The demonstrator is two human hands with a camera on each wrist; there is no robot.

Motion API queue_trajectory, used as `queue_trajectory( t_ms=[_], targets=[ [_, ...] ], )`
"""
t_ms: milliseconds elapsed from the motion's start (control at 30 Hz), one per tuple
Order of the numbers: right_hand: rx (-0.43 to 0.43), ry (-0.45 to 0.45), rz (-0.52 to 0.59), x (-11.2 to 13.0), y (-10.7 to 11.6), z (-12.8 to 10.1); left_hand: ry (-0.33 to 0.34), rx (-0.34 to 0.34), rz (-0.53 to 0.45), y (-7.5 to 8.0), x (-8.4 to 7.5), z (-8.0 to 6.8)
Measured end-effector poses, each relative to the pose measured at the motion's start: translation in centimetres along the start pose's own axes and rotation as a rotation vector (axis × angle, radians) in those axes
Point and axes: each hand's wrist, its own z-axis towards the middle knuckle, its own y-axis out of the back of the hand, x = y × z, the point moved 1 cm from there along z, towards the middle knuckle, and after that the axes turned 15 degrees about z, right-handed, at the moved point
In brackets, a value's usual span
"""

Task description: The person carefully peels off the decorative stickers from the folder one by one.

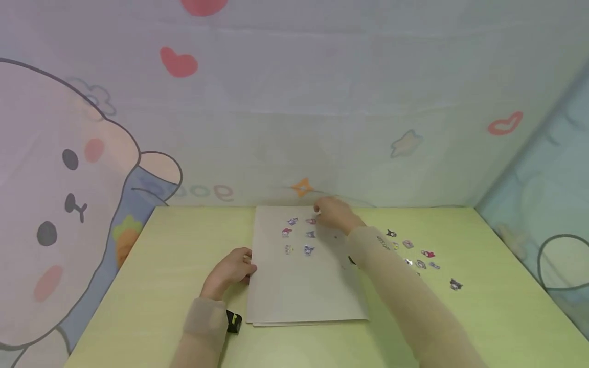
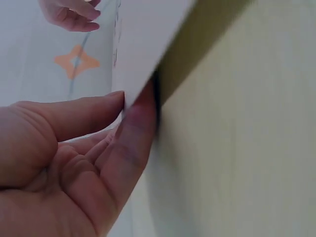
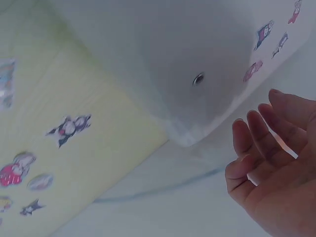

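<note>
Left hand nearest camera, thumb and fingers pinching left edge of white paper sheet, sheet flat on yellow-green table; right hand reaching over sheet's far end, fingers loosely curled, small clear-backed sticker between them; six stickers already stuck on upper sheet; loose stickers scattered on table right of sheet; cartoon-print backdrop behind table
</note>
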Motion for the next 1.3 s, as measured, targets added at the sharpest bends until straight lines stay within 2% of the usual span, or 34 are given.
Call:
queue_trajectory(
  t_ms=[267, 433, 667, 933, 1133, 1300],
  targets=[
    [0.012, -0.068, 0.096, -0.7, -2.2, 1.7, 0.025, -0.022, 0.047, -0.4, -0.2, -0.2],
    [0.004, -0.064, 0.127, -1.2, -2.9, 2.0, 0.031, -0.059, 0.062, -0.5, -0.2, -0.2],
    [-0.018, -0.065, 0.183, -1.7, -3.2, 2.0, 0.032, -0.058, 0.084, -0.5, -0.4, -0.1],
    [-0.012, -0.073, 0.168, -2.2, -3.5, 2.2, 0.037, -0.06, 0.063, -0.7, -0.6, -0.1],
    [-0.005, -0.071, 0.181, -2.0, -3.5, 2.2, 0.043, -0.079, 0.117, -0.5, -0.7, -0.2],
    [-0.012, -0.053, 0.163, -1.7, -3.3, 2.0, 0.039, -0.084, 0.117, -0.3, -0.7, -0.1]
  ],
)
